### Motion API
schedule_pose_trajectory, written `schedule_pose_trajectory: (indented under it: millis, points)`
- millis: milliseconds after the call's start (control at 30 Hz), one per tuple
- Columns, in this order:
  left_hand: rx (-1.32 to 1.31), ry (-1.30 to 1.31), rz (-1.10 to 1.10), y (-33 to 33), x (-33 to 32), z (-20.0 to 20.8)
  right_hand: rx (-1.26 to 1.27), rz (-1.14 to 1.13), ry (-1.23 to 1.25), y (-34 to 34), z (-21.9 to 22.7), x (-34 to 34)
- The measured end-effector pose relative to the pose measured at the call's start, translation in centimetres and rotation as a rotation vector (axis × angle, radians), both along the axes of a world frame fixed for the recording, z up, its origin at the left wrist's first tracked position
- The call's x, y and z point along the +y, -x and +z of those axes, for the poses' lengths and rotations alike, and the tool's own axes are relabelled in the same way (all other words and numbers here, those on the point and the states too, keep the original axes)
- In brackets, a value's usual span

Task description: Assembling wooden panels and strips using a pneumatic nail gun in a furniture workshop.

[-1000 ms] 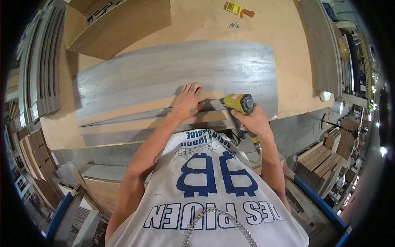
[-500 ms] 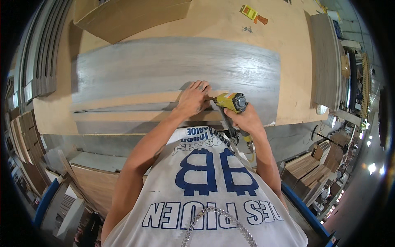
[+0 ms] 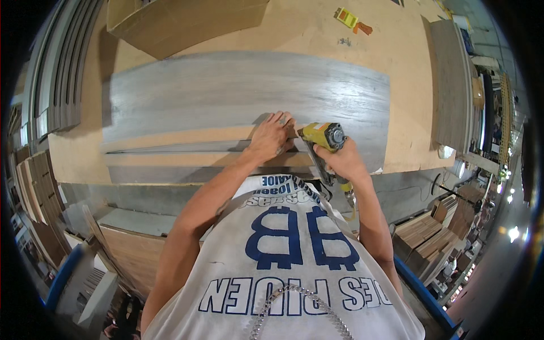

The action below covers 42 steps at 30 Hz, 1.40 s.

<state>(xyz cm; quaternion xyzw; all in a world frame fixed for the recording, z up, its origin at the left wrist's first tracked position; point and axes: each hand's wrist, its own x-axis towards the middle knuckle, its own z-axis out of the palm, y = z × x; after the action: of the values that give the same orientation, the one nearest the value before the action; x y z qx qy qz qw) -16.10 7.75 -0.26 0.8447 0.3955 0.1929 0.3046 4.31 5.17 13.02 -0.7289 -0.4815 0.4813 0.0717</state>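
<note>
Since a second ago both hands slid slightly up the table (image 3: pixel 170 170); left hand (image 3: pixel 271 137) presses flat on the grey strip (image 3: pixel 187 147); right hand (image 3: pixel 343 161) grip wraps the yellow nailer (image 3: pixel 323 139), fastening; next, I judge, steady alignment.

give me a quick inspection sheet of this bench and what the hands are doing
surface: tan board workbench, worn, wide and flat
job's things: long grey panel lying flat; thin grey strip along its near edge; yellow air tool set at the strip
clutter: small yellow and orange item at the far edge; brown board lying at the far left
hands: left hand pressed flat on the strip, fingers spread; right hand gripping the tool
cables: hose drops from the tool's handle
surroundings: stacked grey panels to the left, wood planks lower right, blue frame
</note>
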Motion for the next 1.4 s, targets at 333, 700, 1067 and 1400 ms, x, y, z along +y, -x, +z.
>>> schedule_pose_trajectory:
  millis: [333, 700, 1067, 1400]
  points:
    - [-0.039, -0.029, -0.011, -0.3, 0.1, -0.2, -0.081, 0.015, 0.077, 0.3, 0.4, 1.9]
    - [0.129, -0.14, 0.497, 6.5, -3.1, 2.7, -0.405, -0.035, -0.128, -3.3, -1.1, 0.9]
    - [-0.427, 0.144, 1.215, 13.1, -12.4, 2.4, -0.218, 0.969, -0.673, 5.6, -9.2, 1.0]
    - [-0.983, 0.549, 1.438, 11.2, -18.1, 1.6, -0.161, 1.117, -0.67, 4.7, -8.2, -2.1]
